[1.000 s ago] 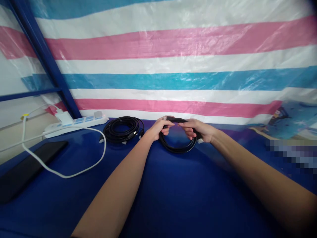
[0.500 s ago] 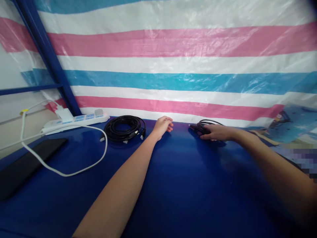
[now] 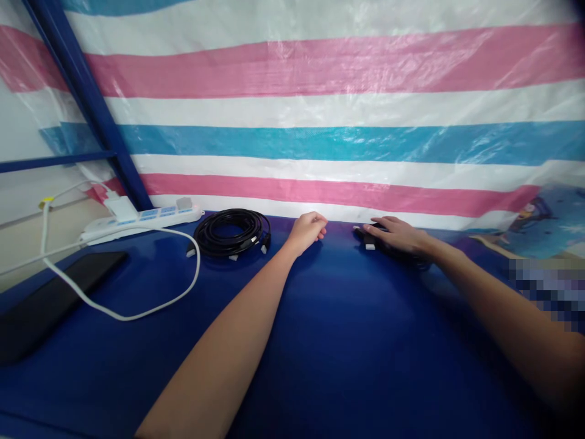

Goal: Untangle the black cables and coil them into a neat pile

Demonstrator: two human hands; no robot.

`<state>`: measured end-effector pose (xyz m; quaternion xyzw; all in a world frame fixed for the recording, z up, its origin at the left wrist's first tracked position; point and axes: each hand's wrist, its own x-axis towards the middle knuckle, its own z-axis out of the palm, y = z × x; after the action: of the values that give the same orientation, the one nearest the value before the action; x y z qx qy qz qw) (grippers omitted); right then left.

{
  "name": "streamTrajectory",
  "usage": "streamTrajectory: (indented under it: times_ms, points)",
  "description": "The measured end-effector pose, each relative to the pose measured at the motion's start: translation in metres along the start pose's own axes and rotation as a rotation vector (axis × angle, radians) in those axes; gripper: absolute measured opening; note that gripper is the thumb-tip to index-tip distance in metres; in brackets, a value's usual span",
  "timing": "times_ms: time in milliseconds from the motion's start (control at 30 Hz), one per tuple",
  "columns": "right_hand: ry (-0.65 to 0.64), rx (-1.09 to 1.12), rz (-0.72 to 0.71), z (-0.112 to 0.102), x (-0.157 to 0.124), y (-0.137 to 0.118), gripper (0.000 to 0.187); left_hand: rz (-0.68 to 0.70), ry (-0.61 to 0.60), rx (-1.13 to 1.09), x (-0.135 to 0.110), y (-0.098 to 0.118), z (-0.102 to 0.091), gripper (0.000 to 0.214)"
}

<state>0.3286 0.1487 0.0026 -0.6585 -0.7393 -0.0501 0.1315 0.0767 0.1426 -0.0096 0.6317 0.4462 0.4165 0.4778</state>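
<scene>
My right hand [image 3: 400, 236] lies over a black coiled cable [image 3: 388, 247] on the blue tabletop, its fingers stretched out across the top. Much of this coil is hidden beneath the palm; a connector with a light-coloured end sticks out on the left. My left hand [image 3: 309, 231] rests on the table near the back edge, fingers curled in, with nothing seen in them. To its left lies a second, larger coil of black cable [image 3: 231, 231], its plug ends showing at the rim.
A white power strip [image 3: 150, 221] with a plugged-in adapter stands at the back left. A white cable [image 3: 132, 317] loops over the table beside a flat black object [image 3: 59, 305]. Behind hangs a striped plastic sheet [image 3: 311, 110]; a blue metal post [image 3: 86, 97] rises at left.
My right hand has lowered and flattened over the black coil, which now lies on the table with its connector turned. My left hand is almost unchanged.
</scene>
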Motion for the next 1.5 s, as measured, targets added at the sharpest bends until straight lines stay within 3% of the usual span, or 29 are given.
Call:
streamTrajectory:
  times_ms: [167, 400, 567, 667, 733, 800, 900, 1000, 1133, 1333, 1500]
  points:
    - [-0.056, -0.029, 0.055, 0.008, 0.005, -0.001, 0.037, 0.016, 0.001, 0.087, 0.001, 0.000, 0.002, 0.030]
    - [-0.029, -0.041, 0.052, 0.015, 0.007, 0.001, 0.034, 0.073, -0.002, 0.271, 0.005, -0.004, 0.001, 0.030]
    - [0.179, -0.025, 0.022, -0.006, 0.002, -0.009, 0.032, 0.201, 0.064, 0.523, -0.009, 0.004, 0.009, 0.029]
    - [0.368, 0.019, -0.023, -0.026, -0.009, -0.032, 0.032, 0.346, 0.058, 0.709, -0.039, 0.019, 0.016, 0.022]
    - [0.401, 0.070, -0.151, -0.032, -0.027, -0.055, 0.035, 0.441, 0.012, 0.817, -0.065, 0.028, 0.015, 0.015]
    - [0.329, 0.121, -0.366, -0.029, -0.052, -0.078, 0.038, 0.489, 0.013, 0.906, -0.088, 0.033, 0.003, 0.020]
    - [0.158, 0.161, -0.631, -0.016, -0.086, -0.101, 0.033, 0.446, 0.133, 1.002, -0.112, 0.029, -0.039, 0.038]
    - [0.075, 0.184, -0.646, -0.007, -0.097, -0.106, 0.032, 0.284, 0.251, 1.063, -0.121, 0.018, -0.093, 0.045]
    - [0.028, 0.207, -0.601, -0.004, -0.090, -0.099, 0.029, 0.180, 0.139, 1.097, -0.117, 0.010, -0.142, 0.040]
    - [0.005, 0.264, -0.600, -0.003, -0.090, -0.098, 0.028, 0.145, 0.073, 1.033, -0.116, 0.023, -0.159, 0.028]
    - [-0.012, 0.333, -0.591, -0.007, -0.092, -0.100, 0.027, 0.140, 0.273, 1.000, -0.117, 0.032, -0.165, 0.035]
